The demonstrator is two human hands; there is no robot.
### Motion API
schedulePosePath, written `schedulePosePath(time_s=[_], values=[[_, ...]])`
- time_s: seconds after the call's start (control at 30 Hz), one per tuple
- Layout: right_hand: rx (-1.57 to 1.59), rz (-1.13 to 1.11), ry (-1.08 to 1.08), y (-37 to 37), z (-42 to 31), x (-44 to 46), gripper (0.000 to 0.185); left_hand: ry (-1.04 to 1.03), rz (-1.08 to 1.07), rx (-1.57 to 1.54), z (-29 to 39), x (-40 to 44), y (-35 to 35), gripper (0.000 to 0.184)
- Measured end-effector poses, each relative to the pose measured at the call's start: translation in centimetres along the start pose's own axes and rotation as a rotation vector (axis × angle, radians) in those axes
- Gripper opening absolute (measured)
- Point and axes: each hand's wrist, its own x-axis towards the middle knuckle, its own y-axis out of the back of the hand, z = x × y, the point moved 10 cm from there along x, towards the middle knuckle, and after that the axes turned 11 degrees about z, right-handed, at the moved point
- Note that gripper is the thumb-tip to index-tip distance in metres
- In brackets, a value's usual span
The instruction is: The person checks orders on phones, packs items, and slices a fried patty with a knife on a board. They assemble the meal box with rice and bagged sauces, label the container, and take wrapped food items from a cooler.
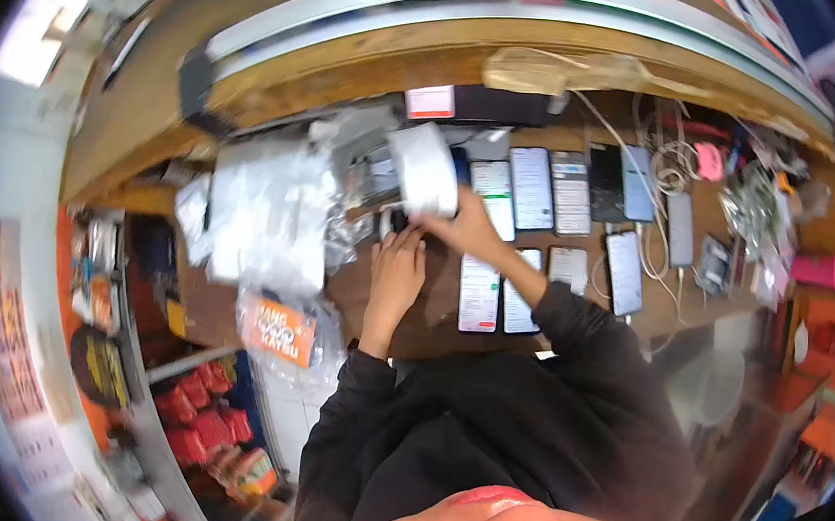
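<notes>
My right hand [468, 231] reaches in from the right, with its fingers closed at the lower edge of a white curved piece [424, 166]. It looks like a roll of paper or labels, blurred by motion. Just below lies my left hand [396, 271], palm down with fingers stretched toward a small black-and-white item [394, 220]. Whether the fingertips press on that item cannot be made out. Right of my hands, several phones lie in rows, among them a lit phone [493, 197] and a blue-screened phone [531, 188].
Clear plastic bags [271, 211] are heaped at the left of the wooden desk. An orange printed packet [277, 332] hangs at its front left edge. White cables [672, 170] tangle at the right, near a pink item [709, 161]. A raised wooden ledge [355, 72] runs along the back.
</notes>
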Motion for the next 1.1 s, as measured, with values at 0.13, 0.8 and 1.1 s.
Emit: schedulePosePath(time_s=[0.13, 0.8, 1.1], values=[[-0.555, 0.569, 0.262, 11.3, 5.1, -3.5, 0.022, -0.234, -0.099, 0.453, 0.2, -2.1, -5.8, 0.053], [-1.036, 0.816, -0.057, 36.2, 11.4, -5.0, 0.030, 0.327, -0.144, -0.503, 2.2, -0.8, 0.4, 0.034], [-1.149, 0.944, -0.008, 39.5, 9.2, -11.4, 0.016, 0.349, -0.125, -0.433, 0.6, -1.8, 1.7, 0.033]])
